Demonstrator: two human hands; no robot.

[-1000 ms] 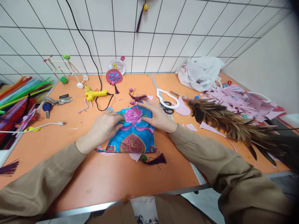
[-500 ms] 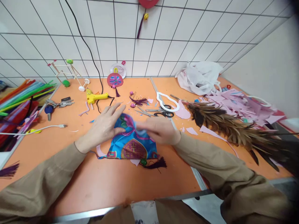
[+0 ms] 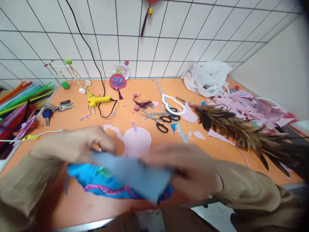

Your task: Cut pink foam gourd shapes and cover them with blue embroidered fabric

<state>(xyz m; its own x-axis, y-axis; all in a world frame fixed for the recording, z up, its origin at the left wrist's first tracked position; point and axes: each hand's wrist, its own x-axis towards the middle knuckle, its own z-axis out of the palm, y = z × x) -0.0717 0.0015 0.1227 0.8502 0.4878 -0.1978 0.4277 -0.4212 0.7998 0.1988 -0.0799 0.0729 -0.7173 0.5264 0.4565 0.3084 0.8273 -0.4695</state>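
Note:
Both my hands hold a blue embroidered fabric piece (image 3: 130, 178) lifted off the orange table (image 3: 101, 206), close to the near edge. Its pale blue back faces up and a pink ribbon trim shows below. My left hand (image 3: 77, 145) is closed on the fabric's left upper edge. My right hand (image 3: 183, 166) grips its right side. Both hands are blurred by motion. A pink paper cut-out (image 3: 135, 140) shaped like a teapot lies on the table just beyond the fabric.
Black scissors (image 3: 158, 120), a white plastic frame (image 3: 172, 103), a yellow glue gun (image 3: 96, 100) with cord, keys (image 3: 56, 108), pipe cleaners (image 3: 19, 100) at left, a brown feather duster (image 3: 241, 132), pink paper scraps (image 3: 246, 106) and a white bag (image 3: 207, 77) at right.
The fabric has been lifted from the table, pulled toward me and turned over. The pink cut-out beneath it is now uncovered. Both hands moved nearer the table's front edge.

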